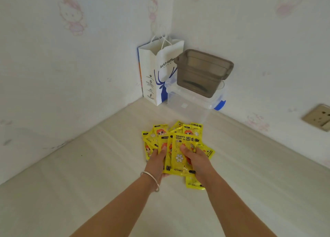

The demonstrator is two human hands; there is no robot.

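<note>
I see my left hand [156, 162] and right hand [197, 159] both holding the stack of yellow packets [179, 158] in the lower middle of the frame, its long side pointing straight up toward the clear box [187, 105].

Boxes [203, 72], bag [155, 72] behind; sides prob. free
</note>
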